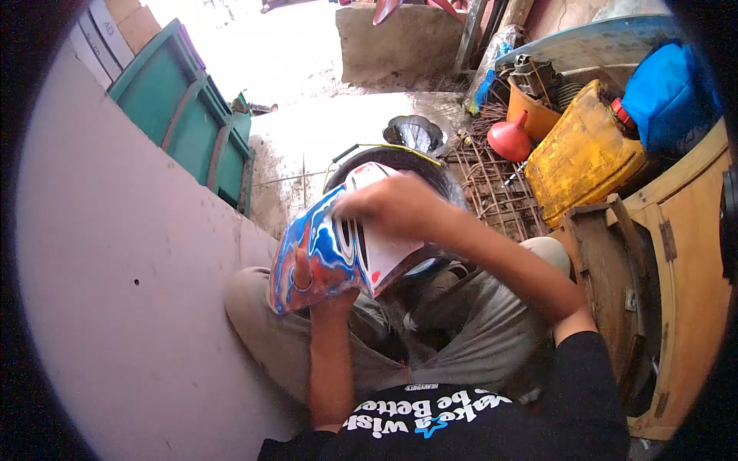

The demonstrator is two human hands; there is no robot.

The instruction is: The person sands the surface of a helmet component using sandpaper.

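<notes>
A glossy panel [330, 238], patterned in blue, white, red and orange, is held up over my lap. My left hand [307, 278] supports it from below, with a finger or thumb showing through a round hole in the panel. Over the panel's upper surface is my right hand [388, 206], its fingers curled and blurred by motion; whether it holds anything is hidden. Behind the panel lies a round black basin or tyre [430, 170], partly covered by it, with a yellow-green cord [392, 146] along its rim.
A black scalloped dish [415, 134] lies ahead. To the right are a rusty metal grid [492, 192], a red funnel [510, 140], a yellow jerrycan [588, 154] and a wooden frame [692, 284]. On the left stand a pale wall [138, 292] and green metal panels [165, 107].
</notes>
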